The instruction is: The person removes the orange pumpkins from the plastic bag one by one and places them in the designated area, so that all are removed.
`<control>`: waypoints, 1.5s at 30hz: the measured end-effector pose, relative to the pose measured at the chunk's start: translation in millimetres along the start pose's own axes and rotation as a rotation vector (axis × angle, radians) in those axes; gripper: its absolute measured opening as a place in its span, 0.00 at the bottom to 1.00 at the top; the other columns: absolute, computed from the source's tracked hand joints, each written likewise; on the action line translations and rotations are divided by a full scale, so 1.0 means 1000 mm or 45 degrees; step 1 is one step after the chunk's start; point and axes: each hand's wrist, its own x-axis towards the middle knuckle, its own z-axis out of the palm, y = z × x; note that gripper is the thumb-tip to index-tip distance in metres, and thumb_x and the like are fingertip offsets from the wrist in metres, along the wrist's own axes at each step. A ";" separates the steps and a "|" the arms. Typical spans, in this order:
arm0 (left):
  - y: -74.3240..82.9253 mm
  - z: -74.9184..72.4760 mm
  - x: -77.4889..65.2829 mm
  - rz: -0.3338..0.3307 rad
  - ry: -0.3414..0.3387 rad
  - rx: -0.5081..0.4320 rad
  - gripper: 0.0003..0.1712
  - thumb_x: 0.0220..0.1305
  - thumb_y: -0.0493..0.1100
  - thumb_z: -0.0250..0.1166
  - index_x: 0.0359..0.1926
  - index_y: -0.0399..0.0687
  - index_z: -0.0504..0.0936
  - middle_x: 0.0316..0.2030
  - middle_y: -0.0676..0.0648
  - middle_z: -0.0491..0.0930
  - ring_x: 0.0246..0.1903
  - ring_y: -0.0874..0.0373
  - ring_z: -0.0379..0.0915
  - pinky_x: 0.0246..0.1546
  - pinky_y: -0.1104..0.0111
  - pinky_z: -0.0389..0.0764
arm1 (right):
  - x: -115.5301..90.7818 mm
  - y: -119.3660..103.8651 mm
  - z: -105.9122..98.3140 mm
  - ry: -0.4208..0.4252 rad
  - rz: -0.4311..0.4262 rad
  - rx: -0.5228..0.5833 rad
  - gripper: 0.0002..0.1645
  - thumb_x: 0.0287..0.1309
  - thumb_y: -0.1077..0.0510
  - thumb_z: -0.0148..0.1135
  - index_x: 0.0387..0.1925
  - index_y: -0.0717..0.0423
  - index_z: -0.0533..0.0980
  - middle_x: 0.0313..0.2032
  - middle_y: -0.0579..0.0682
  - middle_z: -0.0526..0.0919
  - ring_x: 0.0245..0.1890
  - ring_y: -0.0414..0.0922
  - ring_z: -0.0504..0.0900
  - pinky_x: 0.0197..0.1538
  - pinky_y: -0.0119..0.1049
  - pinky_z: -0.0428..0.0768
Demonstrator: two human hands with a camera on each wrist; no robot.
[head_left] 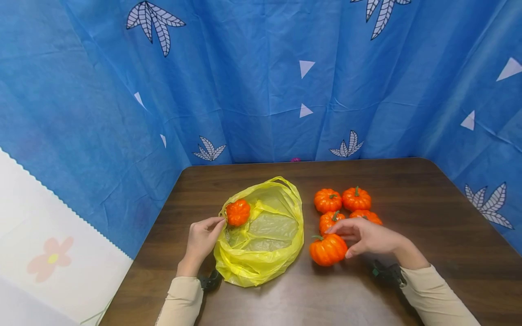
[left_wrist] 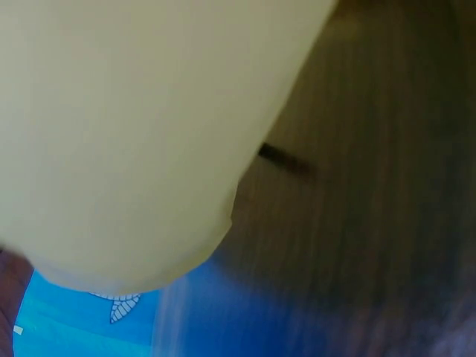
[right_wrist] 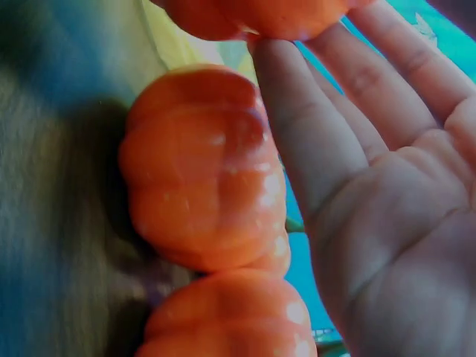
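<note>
In the head view, my left hand [head_left: 204,237] pinches the left rim of a yellow plastic bag [head_left: 253,267] between thumb and fingertips. The bag lies with its mouth spread wide and a handle loop at the back. One small orange pumpkin [head_left: 238,212] sits inside near that rim. My right hand [head_left: 371,237] holds another pumpkin [head_left: 327,250], thumb at its right side and fingers behind it. In the right wrist view, the fingertips meet this pumpkin [right_wrist: 253,13] at the top edge. The sleeve [left_wrist: 134,134] fills much of the left wrist view, hiding the hand.
Several more orange pumpkins [head_left: 328,200] with green stems stand clustered behind my right hand, one partly covered by it. All rest on a dark wooden table [head_left: 391,176]. A blue patterned curtain [head_left: 253,81] hangs behind and along the sides.
</note>
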 end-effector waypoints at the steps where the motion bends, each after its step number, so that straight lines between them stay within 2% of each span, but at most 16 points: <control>1: 0.000 0.000 0.000 0.000 0.000 -0.003 0.04 0.56 0.31 0.73 0.34 0.39 0.90 0.32 0.43 0.90 0.31 0.54 0.88 0.37 0.84 0.81 | -0.001 0.001 -0.001 -0.011 -0.003 0.005 0.32 0.55 0.72 0.67 0.62 0.69 0.69 0.61 0.38 0.78 0.64 0.31 0.75 0.63 0.24 0.74; 12: 0.001 0.000 0.002 -0.005 -0.006 -0.002 0.04 0.57 0.31 0.73 0.35 0.39 0.90 0.32 0.42 0.90 0.31 0.54 0.88 0.36 0.85 0.81 | -0.008 0.001 -0.008 -0.078 0.045 -0.007 0.31 0.55 0.72 0.67 0.61 0.69 0.70 0.61 0.42 0.79 0.64 0.30 0.74 0.64 0.22 0.72; 17: 0.001 0.000 0.002 -0.004 -0.006 -0.005 0.04 0.57 0.32 0.73 0.35 0.39 0.90 0.32 0.42 0.90 0.31 0.54 0.88 0.35 0.84 0.81 | -0.010 0.001 -0.007 -0.132 0.070 -0.004 0.32 0.54 0.72 0.66 0.62 0.68 0.70 0.61 0.41 0.79 0.64 0.29 0.74 0.64 0.21 0.71; 28: 0.002 -0.001 0.002 -0.034 -0.026 -0.008 0.04 0.58 0.32 0.72 0.35 0.39 0.90 0.32 0.43 0.90 0.31 0.54 0.88 0.36 0.86 0.80 | -0.014 0.004 -0.009 -0.167 0.066 0.015 0.32 0.56 0.72 0.64 0.64 0.70 0.68 0.63 0.38 0.77 0.65 0.29 0.72 0.65 0.22 0.70; 36: 0.002 0.000 0.002 -0.012 -0.011 0.013 0.05 0.56 0.31 0.73 0.35 0.38 0.90 0.32 0.43 0.90 0.31 0.52 0.88 0.35 0.76 0.85 | -0.018 0.004 -0.013 -0.175 0.080 0.038 0.31 0.58 0.73 0.62 0.64 0.69 0.67 0.64 0.41 0.77 0.66 0.30 0.72 0.65 0.22 0.71; 45: 0.000 0.000 -0.001 -0.002 -0.004 0.001 0.05 0.55 0.30 0.73 0.35 0.37 0.90 0.31 0.41 0.89 0.29 0.52 0.87 0.31 0.77 0.85 | -0.021 0.001 -0.014 -0.188 0.091 0.036 0.31 0.58 0.74 0.61 0.63 0.70 0.67 0.64 0.43 0.76 0.65 0.30 0.72 0.65 0.23 0.71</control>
